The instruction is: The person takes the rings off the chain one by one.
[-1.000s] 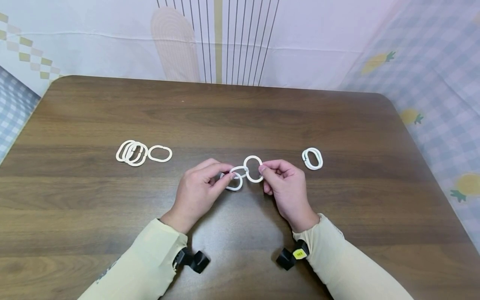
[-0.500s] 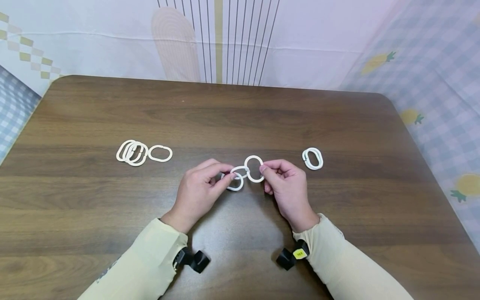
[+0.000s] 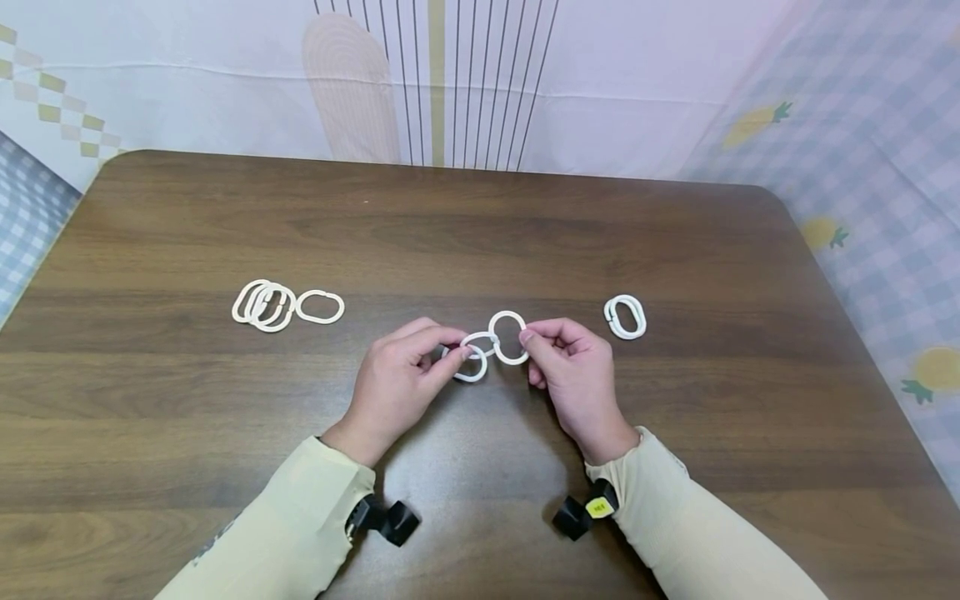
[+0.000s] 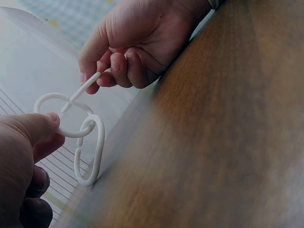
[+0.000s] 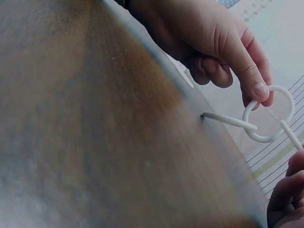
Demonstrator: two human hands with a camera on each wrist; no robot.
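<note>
Near the table's middle, my left hand (image 3: 393, 387) pinches a white oval plastic link (image 4: 73, 135) between thumb and forefinger. A second white link (image 4: 100, 147) is looped through it and hangs down; a narrow gap shows in its side. Thumb and forefinger of my right hand (image 3: 577, 383) pinch a third white link (image 3: 507, 313) by its right side. That link's other end meets the left-held link and crosses its ring in the left wrist view. Whether it is hooked through there, I cannot tell. The other fingers of my right hand are curled in.
On the brown wooden table (image 3: 480, 242), several overlapping white links (image 3: 241, 302) lie at the left, with a single link (image 3: 320, 322) beside them. A small stack of white links (image 3: 637, 312) lies at the right. Patterned cloth (image 3: 600, 75) hangs behind the table.
</note>
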